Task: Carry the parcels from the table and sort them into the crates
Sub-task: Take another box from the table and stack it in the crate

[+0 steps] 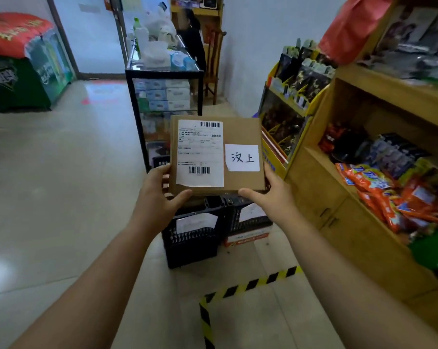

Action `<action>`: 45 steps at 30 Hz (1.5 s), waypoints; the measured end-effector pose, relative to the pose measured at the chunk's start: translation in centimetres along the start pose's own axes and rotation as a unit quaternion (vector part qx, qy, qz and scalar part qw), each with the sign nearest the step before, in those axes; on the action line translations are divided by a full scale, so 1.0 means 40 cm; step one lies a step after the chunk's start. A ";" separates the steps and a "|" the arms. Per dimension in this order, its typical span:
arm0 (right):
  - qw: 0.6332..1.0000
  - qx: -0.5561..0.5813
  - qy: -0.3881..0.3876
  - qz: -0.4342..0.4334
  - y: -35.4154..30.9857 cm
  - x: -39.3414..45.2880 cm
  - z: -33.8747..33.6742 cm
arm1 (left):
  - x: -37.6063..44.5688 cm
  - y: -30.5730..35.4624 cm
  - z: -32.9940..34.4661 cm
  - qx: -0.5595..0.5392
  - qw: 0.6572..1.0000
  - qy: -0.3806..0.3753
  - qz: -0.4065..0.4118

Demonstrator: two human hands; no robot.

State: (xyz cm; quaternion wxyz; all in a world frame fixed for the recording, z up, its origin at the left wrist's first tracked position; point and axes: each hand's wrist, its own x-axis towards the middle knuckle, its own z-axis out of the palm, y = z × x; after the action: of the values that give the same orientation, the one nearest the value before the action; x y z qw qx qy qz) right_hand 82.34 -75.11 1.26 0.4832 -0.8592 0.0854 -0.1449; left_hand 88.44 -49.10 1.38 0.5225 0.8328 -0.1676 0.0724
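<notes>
I hold a flat brown cardboard parcel (240, 132) in front of me, its top face up. It bears a white shipping label with barcodes and a smaller white slip with handwritten characters. My left hand (160, 195) grips its lower left corner, thumb on the near edge. My right hand (270, 195) grips its lower right corner the same way. Below the parcel on the floor stand two black plastic crates side by side: the left crate (195, 245) and the right crate (250, 217), each with a white paper tag. The parcel hides their insides.
A glass display counter (162, 96) stands behind the crates. Wooden shelves (364, 187) with snack packets line the right side. Yellow-black tape (250, 283) marks the tiled floor near me. A red-white carton (248, 238) lies under the right crate. A green cooler (24, 71) stands far left.
</notes>
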 end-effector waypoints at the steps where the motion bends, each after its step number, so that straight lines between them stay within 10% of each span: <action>1: 1.000 0.000 0.005 0.009 0.017 0.012 -0.016 | 0.018 0.000 0.025 -0.005 1.000 -0.010 -0.002; 19: 0.997 0.038 -0.057 0.020 0.283 0.351 -0.185 | 0.264 0.037 0.362 0.034 0.997 0.011 -0.064; 33: 0.976 0.049 -0.209 0.025 0.324 0.588 0.173 | 0.352 -0.243 0.225 0.072 0.977 0.077 -0.184; 45: 0.959 -0.012 -0.233 0.162 0.428 0.791 0.459 | 0.583 -0.629 0.206 0.046 0.962 -0.025 -0.269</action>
State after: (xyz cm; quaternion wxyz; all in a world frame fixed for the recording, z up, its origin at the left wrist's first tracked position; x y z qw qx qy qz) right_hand 118.15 -78.27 -17.12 0.4968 -0.8493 0.1102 0.1408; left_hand 118.68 -51.22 -16.66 0.4792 0.8720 0.0532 -0.0843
